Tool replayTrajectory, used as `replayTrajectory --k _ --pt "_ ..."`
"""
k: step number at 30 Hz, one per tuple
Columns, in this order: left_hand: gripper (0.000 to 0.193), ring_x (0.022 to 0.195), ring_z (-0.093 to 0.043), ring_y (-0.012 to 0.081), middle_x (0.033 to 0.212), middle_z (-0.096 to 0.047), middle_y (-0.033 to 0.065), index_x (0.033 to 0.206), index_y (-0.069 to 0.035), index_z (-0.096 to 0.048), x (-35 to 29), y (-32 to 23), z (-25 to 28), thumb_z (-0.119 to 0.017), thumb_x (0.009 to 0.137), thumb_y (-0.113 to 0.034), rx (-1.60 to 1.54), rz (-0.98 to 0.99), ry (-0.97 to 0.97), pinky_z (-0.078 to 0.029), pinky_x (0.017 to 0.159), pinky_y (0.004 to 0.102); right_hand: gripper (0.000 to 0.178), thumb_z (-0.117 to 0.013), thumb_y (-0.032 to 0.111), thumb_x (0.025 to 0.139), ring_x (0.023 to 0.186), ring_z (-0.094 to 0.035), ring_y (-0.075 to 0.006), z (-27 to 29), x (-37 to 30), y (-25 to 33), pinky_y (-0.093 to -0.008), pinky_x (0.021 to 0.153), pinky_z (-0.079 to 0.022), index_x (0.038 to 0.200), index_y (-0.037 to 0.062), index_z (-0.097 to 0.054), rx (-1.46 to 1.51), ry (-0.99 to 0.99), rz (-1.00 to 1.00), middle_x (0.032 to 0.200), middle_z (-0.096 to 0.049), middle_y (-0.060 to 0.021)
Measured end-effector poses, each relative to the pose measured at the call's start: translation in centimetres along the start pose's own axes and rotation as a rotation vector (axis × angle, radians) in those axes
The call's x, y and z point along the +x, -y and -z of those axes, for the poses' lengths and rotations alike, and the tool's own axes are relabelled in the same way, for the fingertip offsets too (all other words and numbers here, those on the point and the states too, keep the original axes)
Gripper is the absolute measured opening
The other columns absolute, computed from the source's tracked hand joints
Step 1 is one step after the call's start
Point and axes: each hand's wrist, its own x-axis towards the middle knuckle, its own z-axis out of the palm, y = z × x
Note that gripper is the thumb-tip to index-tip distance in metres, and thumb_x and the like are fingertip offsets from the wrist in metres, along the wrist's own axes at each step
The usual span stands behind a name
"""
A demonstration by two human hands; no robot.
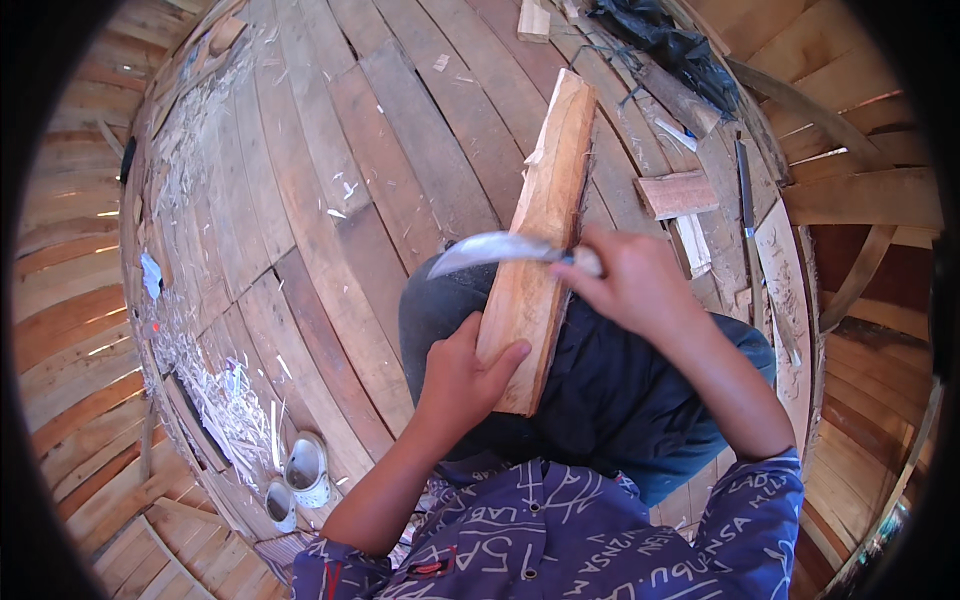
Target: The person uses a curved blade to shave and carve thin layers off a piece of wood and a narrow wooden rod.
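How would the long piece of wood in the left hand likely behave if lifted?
Probably stiff: the piece of wood is thick and unbent. It may tip forward, since most of its length extends beyond the left hand. One side looks ragged, so probably not slippery.

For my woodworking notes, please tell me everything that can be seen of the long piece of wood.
The long piece of wood is thick and pale orange-brown, with grain, a chipped left edge and a darker, rough right side. It slants across the dark trousers, far end rightward. The left hand grips its near end; a blurred curved blade crosses over it, contact unclear.
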Motion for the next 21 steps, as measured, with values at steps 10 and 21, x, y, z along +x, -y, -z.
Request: replayTrajectory --k 10,21 --pt "0.037 0.085 -0.070 0.0163 0.091 -0.073 0.0168 0.108 0.006 -0.064 -0.2 0.2 -0.1 -0.075 0.087 -0.022 0.009 -0.008 -0.023 -0.053 0.075 0.0312 0.038 -0.066 0.041 0.089 0.062 -0.065 -0.0298 0.3 -1.0 0.6 -0.0395 0.052 -0.051 0.105 0.0064 -0.059 -0.125 0.001 0.283 0.071 -0.056 -0.0088" --pt "0.043 0.088 -0.073 0.0247 0.091 -0.073 0.0206 0.111 0.007 -0.062 0.1 0.3 0.1 -0.076 0.085 -0.025 0.069 -0.074 -0.044 -0.054 0.074 0.0342 0.047 -0.054 0.047 0.094 0.096 -0.070 -0.0346 12.1 5.4 -12.6 -0.0475 0.086 -0.053 0.114 0.0071 -0.068 -0.394 -0.541 -0.662 0.096 -0.070 -0.0245"
